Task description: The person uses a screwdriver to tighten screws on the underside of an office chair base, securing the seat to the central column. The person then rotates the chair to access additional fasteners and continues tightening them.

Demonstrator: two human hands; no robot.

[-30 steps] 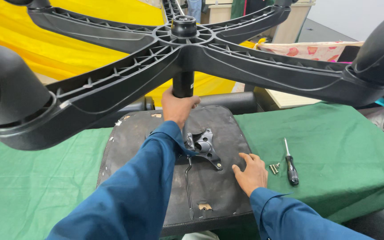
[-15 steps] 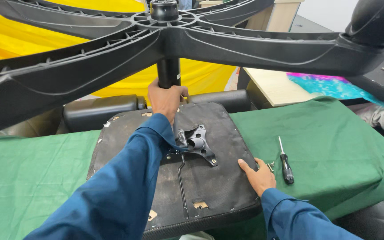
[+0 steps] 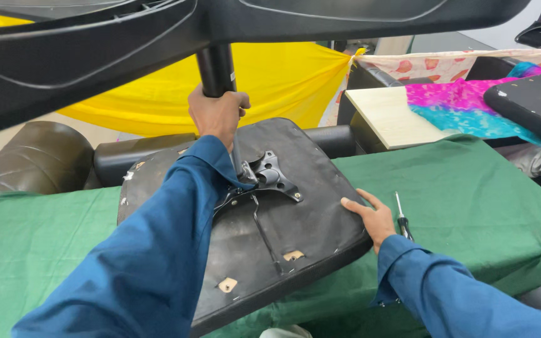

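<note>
An upturned black chair seat [image 3: 308, 231] lies on a green cloth [image 3: 471, 188], its metal mounting plate [image 3: 267, 178] facing up. A black gas-lift column [image 3: 215, 66] rises from the plate to the chair's black star base [image 3: 95, 44], which fills the top of the view. My left hand [image 3: 217, 116] is closed around the column just above the plate. My right hand [image 3: 370, 216] rests flat, fingers apart, on the seat's right edge. A screwdriver [image 3: 402, 219] lies on the cloth just right of that hand.
Yellow fabric [image 3: 283, 75] hangs behind the table. A pale wooden board [image 3: 386, 116] and a pink and teal cloth [image 3: 458, 103] lie at the back right, with another black seat pad [image 3: 533, 109]. Dark brown cushions [image 3: 32, 156] sit at the left.
The star base has come up and closer to the camera, and now covers the top of the view. Both hands keep their places on the column and the seat edge.
</note>
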